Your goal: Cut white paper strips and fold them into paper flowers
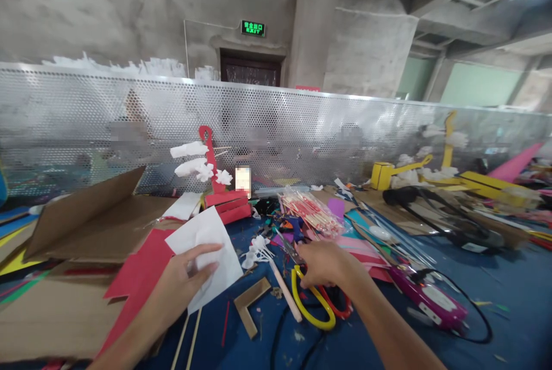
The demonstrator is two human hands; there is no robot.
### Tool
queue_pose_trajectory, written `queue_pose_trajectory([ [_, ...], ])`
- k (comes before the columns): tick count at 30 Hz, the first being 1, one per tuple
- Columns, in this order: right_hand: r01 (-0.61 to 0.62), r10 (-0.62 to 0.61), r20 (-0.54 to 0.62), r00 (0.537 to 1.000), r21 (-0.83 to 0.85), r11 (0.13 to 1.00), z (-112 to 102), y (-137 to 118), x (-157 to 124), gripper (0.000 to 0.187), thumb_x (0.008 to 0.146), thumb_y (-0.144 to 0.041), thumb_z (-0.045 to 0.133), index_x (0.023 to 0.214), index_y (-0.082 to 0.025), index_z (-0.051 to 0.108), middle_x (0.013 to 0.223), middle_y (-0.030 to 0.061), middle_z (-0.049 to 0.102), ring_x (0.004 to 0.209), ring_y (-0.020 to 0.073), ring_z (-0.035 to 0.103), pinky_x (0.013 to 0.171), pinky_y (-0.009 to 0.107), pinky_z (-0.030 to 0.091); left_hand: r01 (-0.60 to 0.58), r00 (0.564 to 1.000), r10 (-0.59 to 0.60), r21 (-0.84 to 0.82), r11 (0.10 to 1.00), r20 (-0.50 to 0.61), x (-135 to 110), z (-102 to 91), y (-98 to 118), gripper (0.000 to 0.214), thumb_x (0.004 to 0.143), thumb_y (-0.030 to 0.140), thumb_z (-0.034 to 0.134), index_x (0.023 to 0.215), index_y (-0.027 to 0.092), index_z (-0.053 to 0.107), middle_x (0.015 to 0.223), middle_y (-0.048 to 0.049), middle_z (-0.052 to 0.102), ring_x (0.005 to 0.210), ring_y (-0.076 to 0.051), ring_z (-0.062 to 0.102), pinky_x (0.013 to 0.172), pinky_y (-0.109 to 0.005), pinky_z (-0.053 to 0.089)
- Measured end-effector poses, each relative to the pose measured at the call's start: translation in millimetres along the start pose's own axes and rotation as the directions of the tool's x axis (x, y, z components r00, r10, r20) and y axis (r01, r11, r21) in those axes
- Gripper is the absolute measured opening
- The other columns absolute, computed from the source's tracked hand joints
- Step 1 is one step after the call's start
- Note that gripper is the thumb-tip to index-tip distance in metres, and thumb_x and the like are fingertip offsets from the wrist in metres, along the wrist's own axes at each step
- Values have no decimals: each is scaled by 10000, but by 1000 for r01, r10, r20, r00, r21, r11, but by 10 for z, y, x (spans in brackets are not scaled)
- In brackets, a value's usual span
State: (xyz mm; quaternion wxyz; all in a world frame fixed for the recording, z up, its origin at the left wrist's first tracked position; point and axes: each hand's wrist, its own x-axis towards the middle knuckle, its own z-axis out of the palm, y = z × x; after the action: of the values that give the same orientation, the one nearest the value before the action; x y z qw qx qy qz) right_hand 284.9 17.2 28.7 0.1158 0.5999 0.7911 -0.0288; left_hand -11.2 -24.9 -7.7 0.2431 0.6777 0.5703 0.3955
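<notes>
My left hand (192, 275) has a sheet of white paper (211, 243) between its thumb and fingers, tilted above the table at centre left. Red card (140, 278) lies under and beside that wrist. My right hand (321, 263) is closed around the middle of a pair of scissors (317, 318) with yellow handle loops; the blades point up and left. A red handle loop (340, 309) shows beneath this hand, partly hidden. Between the hands lie white flower-like pieces on stems (259, 252), a pale pink stick (285, 292) and an L-shaped cardboard piece (252, 306).
Cardboard (99, 220) covers the left side. A red model with white pieces (211, 157) stands before the perforated metal screen (280, 122). Bagged sticks (313, 209) lie behind my right hand. A purple device (426, 295) with a black cable and yellow models (382, 175) are at right.
</notes>
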Motion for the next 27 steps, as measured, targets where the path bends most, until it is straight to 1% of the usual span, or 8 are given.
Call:
queue_pose_trajectory([
  [4, -23, 20, 50, 999, 64, 998, 10, -9, 5, 338, 555, -307, 692, 849, -146, 651, 680, 80, 666, 616, 238, 648, 488, 271, 413, -24, 999, 24, 5, 1000, -22, 5, -6, 2, 402, 765, 458, 566, 1073, 228, 685, 533, 47, 378, 502, -113, 294, 492, -208, 273],
  [8, -95, 75, 107, 991, 203, 975, -18, 28, -34, 365, 583, -296, 637, 917, -152, 621, 716, 75, 665, 478, 182, 598, 407, 254, 388, -37, 997, 36, -18, 999, -73, 7, -8, -6, 398, 750, 464, 581, 1048, 226, 697, 528, 45, 435, 487, -105, 298, 481, -203, 286],
  [13, -33, 38, -36, 999, 145, 989, -106, 102, -111, 323, 623, -286, 581, 911, -141, 603, 782, 114, 637, 600, 219, 604, 460, 274, 348, -38, 994, 32, -58, 998, -104, 22, -18, -30, 390, 732, 467, 601, 1022, 229, 706, 651, 9, 599, 526, -118, 388, 529, -214, 360],
  [17, 79, -57, -131, 990, 170, 982, -139, 157, -111, 355, 658, -310, 574, 985, -171, 572, 770, 73, 616, 649, 205, 568, 505, 269, 301, -43, 991, 34, -70, 997, -126, 44, -29, -35, 389, 738, 458, 611, 1041, 229, 696, 820, -15, 657, 586, -128, 449, 550, -210, 378],
  [19, 141, -104, -149, 983, 263, 954, -149, 152, -95, 432, 674, -314, 580, 1085, -191, 532, 785, 50, 615, 635, 182, 547, 515, 262, 295, -33, 990, 22, -79, 996, -138, 47, -25, -33, 410, 742, 473, 607, 1053, 219, 688, 753, -1, 634, 555, -117, 426, 519, -201, 355],
  [21, 203, -147, -179, 973, 353, 913, -160, 114, -82, 498, 679, -311, 597, 1154, -207, 490, 826, 40, 619, 653, 174, 545, 535, 257, 311, -23, 989, 9, -89, 996, -150, 46, -15, -40, 441, 742, 495, 604, 1060, 201, 682, 599, 28, 552, 494, -103, 364, 472, -194, 307],
  [24, 305, -223, -225, 949, 463, 832, -177, 0, -71, 496, 694, -309, 622, 1158, -212, 477, 858, 30, 626, 704, 178, 559, 582, 260, 355, -8, 984, -10, -100, 995, -179, 49, -3, -80, 480, 747, 508, 603, 1090, 177, 664, 481, 63, 416, 446, -91, 303, 436, -190, 253],
  [27, 402, -281, -290, 915, 590, 701, -173, -134, -57, 458, 720, -342, 651, 1114, -195, 470, 883, 28, 627, 741, 172, 570, 631, 263, 402, -14, 981, -6, -101, 995, -194, 63, -13, -127, 482, 760, 496, 603, 1128, 187, 642, 576, 40, 529, 468, -93, 382, 447, -188, 304],
])
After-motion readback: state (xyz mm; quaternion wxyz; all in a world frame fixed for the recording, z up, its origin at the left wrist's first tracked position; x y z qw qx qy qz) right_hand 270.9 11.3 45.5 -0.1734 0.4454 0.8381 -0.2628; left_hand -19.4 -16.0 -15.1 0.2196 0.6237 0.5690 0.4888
